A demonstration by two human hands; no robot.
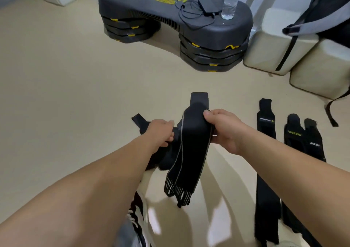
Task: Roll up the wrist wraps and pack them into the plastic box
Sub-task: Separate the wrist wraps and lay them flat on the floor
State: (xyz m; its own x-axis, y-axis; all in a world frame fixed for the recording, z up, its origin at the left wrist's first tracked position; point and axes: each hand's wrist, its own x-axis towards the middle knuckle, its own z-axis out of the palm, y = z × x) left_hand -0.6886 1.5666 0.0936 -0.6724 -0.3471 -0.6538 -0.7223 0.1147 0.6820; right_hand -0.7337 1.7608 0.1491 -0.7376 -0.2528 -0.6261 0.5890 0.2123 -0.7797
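1. The right hand [224, 131] curls its fingers [208, 115] round the folded top of a black wrist wrap [191, 148] and holds it up off the floor.
2. The left hand [161, 133] is curled as well, gripping bunched black fabric just left of that fold. I cannot tell whether this fabric is the same wrap or a second one.
3. The held wrap is a long, flat woven band with thin pale lines along its edges. It hangs doubled, both ends finish in grey-striped elastic, and a stiff squared tab sticks up behind the fold.
4. A short black strap end [137, 118] pokes out beyond the left hand.
5. Below is a smooth beige floor [75, 95], glossy enough to carry soft shadows of the arms.
6. More wraps lie flat on the floor to the right, side by side:
   - a long wrap [266, 121] with small white print
   - a XUEYING wrap [294, 134]
   - a third wrap [313, 142] just beside it
7. Farther off stands a black moulded plastic base [151, 9] with yellow lettering, raised on stacked ribbed blocks. A clear water bottle [230, 4] and a loose black cable [191, 15] sit on it.
8. Cream padded blocks [272, 44] stand at the right, with a grey and black backpack [325, 9] resting on them.
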